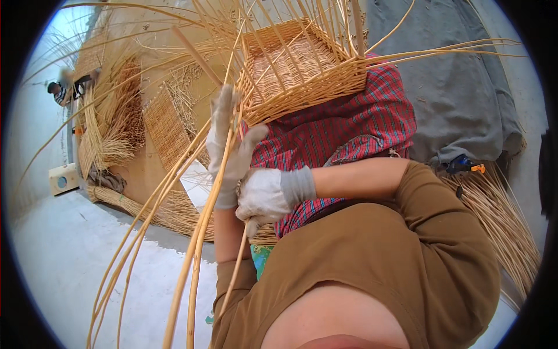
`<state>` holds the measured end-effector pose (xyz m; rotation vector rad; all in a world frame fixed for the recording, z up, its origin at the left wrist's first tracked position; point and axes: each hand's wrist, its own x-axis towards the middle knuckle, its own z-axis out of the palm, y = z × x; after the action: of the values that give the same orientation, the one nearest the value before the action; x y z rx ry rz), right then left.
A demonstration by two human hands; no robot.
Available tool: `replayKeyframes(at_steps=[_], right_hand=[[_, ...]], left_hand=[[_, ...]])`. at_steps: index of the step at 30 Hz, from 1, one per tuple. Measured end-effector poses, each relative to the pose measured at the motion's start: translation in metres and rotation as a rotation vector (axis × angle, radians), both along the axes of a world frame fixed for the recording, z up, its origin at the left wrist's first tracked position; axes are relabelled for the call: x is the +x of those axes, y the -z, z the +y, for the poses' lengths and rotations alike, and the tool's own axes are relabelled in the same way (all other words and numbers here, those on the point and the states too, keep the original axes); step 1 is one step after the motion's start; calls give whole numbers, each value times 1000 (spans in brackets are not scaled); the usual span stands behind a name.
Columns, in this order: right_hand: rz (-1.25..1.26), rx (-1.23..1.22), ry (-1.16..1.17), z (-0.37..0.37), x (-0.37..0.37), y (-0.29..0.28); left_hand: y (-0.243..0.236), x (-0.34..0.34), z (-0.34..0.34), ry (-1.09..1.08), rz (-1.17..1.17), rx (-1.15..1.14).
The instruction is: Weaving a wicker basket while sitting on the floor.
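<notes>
A rectangular wicker basket (308, 84) rests tilted on my lap, over red plaid cloth (349, 125). Long loose rods stick up and out from its rim. My left hand (225, 151), in a whitish work glove, is at the basket's near left corner. Its fingers stretch upward and the thumb stands apart, with several long wicker rods (203, 215) running across or beside the palm. Crossing near the left wrist, my right hand (264, 195), also gloved, is closed on a thin wicker rod (237, 270) that trails down toward my body.
Bundles of wicker (110, 110) and a woven panel (165, 122) lie on the brown board at left. Grey cloth (447, 81) covers the right side. A blue-and-orange hand tool (464, 166) lies near more rods (500, 221). Another person (64, 90) is far left.
</notes>
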<state>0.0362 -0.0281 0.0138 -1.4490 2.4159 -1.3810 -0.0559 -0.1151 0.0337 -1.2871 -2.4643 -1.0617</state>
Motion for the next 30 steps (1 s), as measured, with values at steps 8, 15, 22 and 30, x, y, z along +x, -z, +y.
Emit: replayKeyframes(at_steps=[8, 15, 22, 30], right_hand=[[-643, -1217, 772, 143, -47, 138], [-675, -879, 556, 184, -71, 108], [-544, -552, 966, 177, -71, 105], [-467, -626, 1117, 161, -66, 88]], left_hand=[[40, -31, 8, -256, -474, 678], [106, 17, -5, -647, -373, 975], [156, -33, 14, -702, -631, 343], [147, -31, 36, -519, -883, 752]])
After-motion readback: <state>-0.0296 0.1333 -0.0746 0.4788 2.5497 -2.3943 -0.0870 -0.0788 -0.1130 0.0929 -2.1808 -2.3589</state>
